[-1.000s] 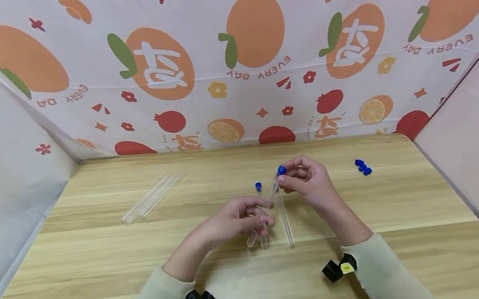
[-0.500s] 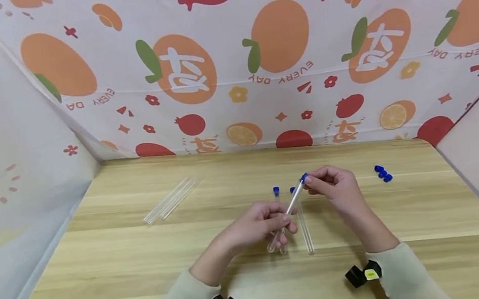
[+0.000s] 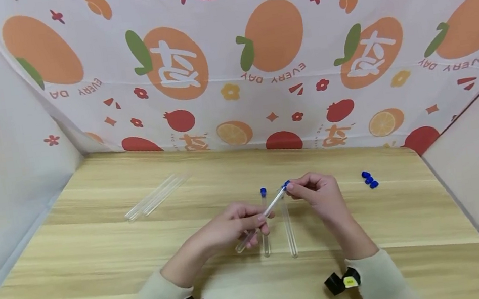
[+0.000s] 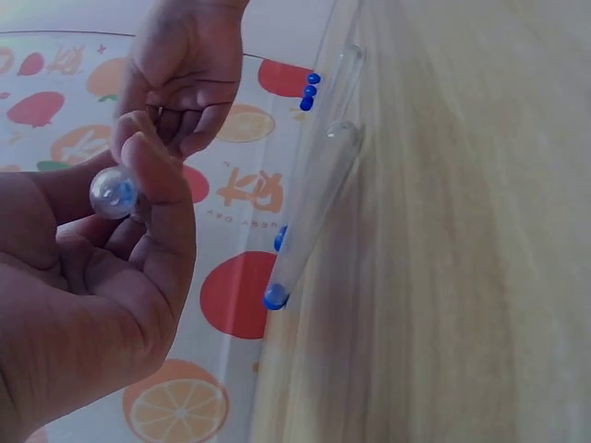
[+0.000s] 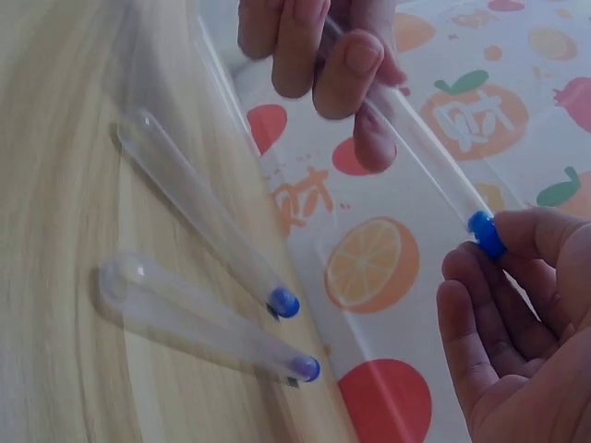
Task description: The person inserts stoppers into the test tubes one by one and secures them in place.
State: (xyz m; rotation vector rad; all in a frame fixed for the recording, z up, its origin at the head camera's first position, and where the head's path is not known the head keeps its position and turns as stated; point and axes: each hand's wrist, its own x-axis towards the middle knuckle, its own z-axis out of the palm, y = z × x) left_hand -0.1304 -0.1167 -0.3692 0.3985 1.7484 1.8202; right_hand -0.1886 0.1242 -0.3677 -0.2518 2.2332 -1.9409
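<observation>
My left hand (image 3: 236,224) grips a clear test tube (image 3: 273,205) around its middle, holding it slanted above the table with the rounded end toward me. At its upper end, my right hand (image 3: 319,194) pinches a blue cap (image 5: 486,235) between thumb and fingers; the right wrist view shows the cap at the tube's mouth. Below the hands lie two more test tubes with blue caps, one partly behind the left hand (image 5: 199,203) and another to its right (image 3: 289,229). From the left wrist, the held tube's rounded end (image 4: 114,192) points at the camera.
Several uncapped clear tubes (image 3: 154,198) lie side by side at the back left of the wooden table (image 3: 100,271). A small group of loose blue caps (image 3: 369,180) sits at the right. A fruit-print cloth (image 3: 223,95) hangs behind the table's back edge.
The held tube lies at a flatter slant than a second ago, and my right hand with the cap has come down slightly. The head view has shifted; the tubes on the table stay put.
</observation>
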